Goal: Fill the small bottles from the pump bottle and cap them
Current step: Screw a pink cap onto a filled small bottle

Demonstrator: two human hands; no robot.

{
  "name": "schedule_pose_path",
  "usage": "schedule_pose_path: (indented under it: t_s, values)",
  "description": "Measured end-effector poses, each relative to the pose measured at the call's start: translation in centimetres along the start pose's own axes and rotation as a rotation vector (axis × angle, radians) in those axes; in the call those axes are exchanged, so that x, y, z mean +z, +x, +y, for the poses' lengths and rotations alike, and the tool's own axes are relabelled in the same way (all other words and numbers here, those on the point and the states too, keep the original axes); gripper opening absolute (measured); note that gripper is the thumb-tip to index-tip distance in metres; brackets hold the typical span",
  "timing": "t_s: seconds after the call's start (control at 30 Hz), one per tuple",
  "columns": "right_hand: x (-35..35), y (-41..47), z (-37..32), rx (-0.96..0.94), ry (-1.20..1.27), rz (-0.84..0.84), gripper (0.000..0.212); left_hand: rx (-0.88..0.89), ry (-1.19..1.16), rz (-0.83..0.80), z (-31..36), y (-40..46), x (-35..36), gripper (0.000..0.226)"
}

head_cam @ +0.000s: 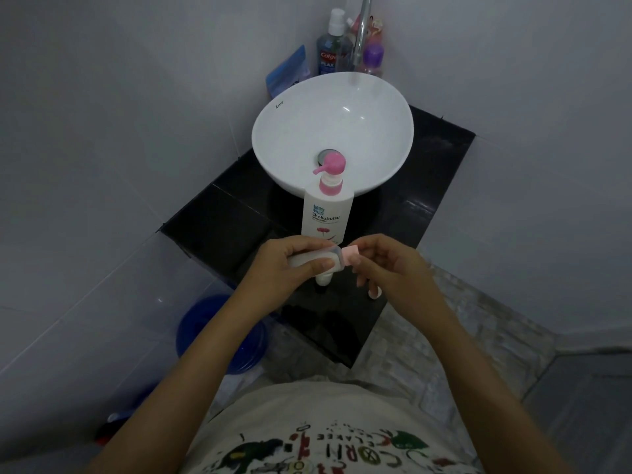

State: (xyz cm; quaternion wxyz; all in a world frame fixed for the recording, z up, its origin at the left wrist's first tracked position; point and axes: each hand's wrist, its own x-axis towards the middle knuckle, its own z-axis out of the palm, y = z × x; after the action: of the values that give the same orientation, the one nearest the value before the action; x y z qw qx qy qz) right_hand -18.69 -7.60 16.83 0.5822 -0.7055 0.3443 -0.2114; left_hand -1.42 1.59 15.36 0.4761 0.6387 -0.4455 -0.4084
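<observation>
While left hand (pixel 290 258) grips smooth white small bottle (pixel 321 257), right hand (pixel 386 260) pinches its pink cap (pixel 350 250).

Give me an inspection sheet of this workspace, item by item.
Surface: black tiled counter, glossy, carrying a white basin.
Job's things: pump bottle upright before the basin; small bottle held sideways, pink cap at its mouth; another small bottle stands below.
Clutter: mouthwash bottle, purple-capped bottle, blue pouch behind the basin.
Grippers: left hand grips the bottle; right hand pinches the cap.
Cables: nothing seen.
Surroundings: blue bucket on the floor, pale walls.
</observation>
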Motion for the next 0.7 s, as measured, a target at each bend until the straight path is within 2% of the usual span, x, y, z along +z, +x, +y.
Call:
schedule_pose_path:
  t_s: [0.33, 0.5, 0.7]
  values:
    - [0.7, -0.2, 0.4, 0.086, 0.068, 0.133, 0.008, 0.117, 0.159, 0.072, -0.3, 0.4, 0.9, 0.031]
    - [0.5, -0.1, 0.6, 0.076, 0.068, 0.160, 0.007, 0.141, 0.158, 0.080, -0.6, 0.8, 1.4, 0.031]
    - [-0.5, 0.6, 0.4, -0.102, -0.210, 0.230, 0.013, 0.179, 0.193, 0.094, -1.3, 1.0, 1.5, 0.046]
